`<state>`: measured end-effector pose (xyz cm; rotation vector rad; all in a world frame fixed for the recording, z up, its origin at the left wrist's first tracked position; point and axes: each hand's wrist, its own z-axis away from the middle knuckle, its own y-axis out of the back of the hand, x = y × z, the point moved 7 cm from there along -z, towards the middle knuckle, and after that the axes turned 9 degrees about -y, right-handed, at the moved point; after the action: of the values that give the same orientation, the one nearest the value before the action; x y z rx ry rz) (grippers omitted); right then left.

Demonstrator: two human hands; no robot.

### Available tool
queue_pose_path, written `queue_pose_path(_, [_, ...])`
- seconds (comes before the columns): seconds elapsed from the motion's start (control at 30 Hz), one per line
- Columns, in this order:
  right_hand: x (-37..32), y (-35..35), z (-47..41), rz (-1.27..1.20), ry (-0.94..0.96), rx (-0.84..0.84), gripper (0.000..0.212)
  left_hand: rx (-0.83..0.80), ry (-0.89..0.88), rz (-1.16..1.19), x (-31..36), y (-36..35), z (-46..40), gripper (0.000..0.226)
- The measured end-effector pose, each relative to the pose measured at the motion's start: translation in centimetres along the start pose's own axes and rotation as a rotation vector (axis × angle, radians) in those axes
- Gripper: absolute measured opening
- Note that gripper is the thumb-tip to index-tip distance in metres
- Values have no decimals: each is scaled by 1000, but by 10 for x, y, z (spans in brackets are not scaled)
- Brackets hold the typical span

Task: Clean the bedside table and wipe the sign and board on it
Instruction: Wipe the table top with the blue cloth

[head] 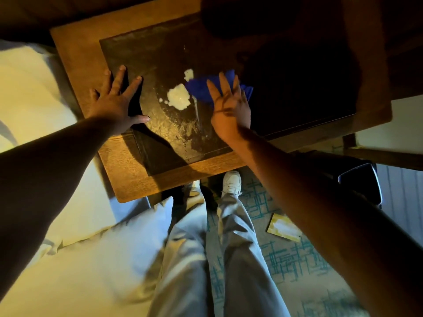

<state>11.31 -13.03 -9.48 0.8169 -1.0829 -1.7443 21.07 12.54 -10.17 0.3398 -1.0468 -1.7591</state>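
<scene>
The wooden bedside table [142, 179] has a dark glass inset top [160, 53]. A patch of white foam [179, 96] sits on the glass, with a smaller blob above it and streaks below. My right hand [229, 104] presses flat on a blue cloth [201, 88] just right of the foam, fingers straight. My left hand [116, 101] rests flat with spread fingers on the left edge of the glass. The right half of the table top is in deep shadow.
A bed with pale sheets and a pillow [34, 99] lies to the left. My legs and white shoes [232, 181] stand at the table's front edge. A yellow card [283, 227] lies on the patterned carpet. A dark object [359, 179] sits at the right.
</scene>
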Motion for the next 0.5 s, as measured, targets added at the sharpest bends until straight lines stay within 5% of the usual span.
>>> queue_pose_path(0.17, [11, -33, 102, -37, 144, 16, 62, 31, -19, 31, -1, 2, 2, 104])
queue_pose_path(0.3, [27, -36, 83, 45, 266, 22, 64, 50, -18, 25, -1, 0, 0, 104])
queue_pose_path(0.5, [13, 19, -27, -78, -38, 77, 64, 46, -37, 0, 1, 1, 1, 105])
